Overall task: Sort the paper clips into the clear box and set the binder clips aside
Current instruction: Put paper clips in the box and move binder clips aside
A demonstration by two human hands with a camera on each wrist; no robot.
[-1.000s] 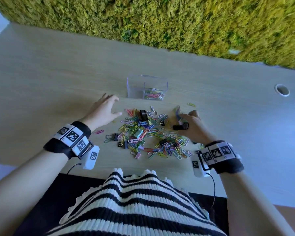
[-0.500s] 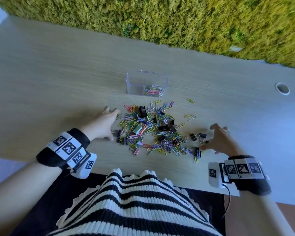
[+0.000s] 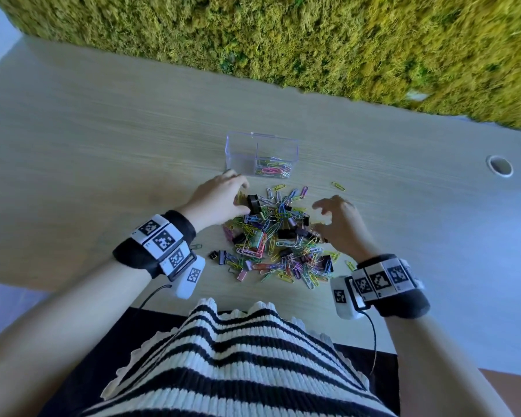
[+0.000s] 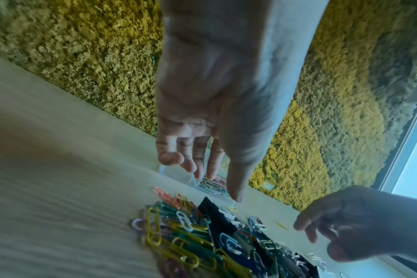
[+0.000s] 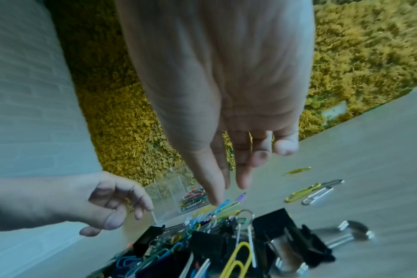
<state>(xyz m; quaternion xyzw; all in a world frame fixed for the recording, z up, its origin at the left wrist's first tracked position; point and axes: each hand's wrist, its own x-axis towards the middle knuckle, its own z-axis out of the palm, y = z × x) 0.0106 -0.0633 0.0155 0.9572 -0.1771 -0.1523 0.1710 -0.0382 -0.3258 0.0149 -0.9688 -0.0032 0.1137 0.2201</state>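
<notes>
A heap of coloured paper clips [image 3: 271,245] mixed with black binder clips lies on the wooden table. Behind it stands the clear box [image 3: 244,145], with a few paper clips [image 3: 272,170] in its right half. My left hand [image 3: 241,197] hovers at the heap's far left corner beside a black binder clip [image 3: 253,202], with nothing plainly held. In the left wrist view its fingers [image 4: 211,169] hang relaxed above the clips [image 4: 191,235]. My right hand [image 3: 322,215] hangs over the heap's right side with fingers spread and empty, as the right wrist view [image 5: 229,188] also shows.
A mossy green wall [image 3: 283,40] backs the table. A round cable hole [image 3: 499,165] sits far right. One yellow clip [image 3: 337,186] lies apart, right of the box. A small binder clip [image 3: 218,256] lies at the heap's left. The table's front edge is close to my striped top.
My right hand has come back from the table right of the heap to above its right side. My left hand has moved forward along the heap's left edge toward the box.
</notes>
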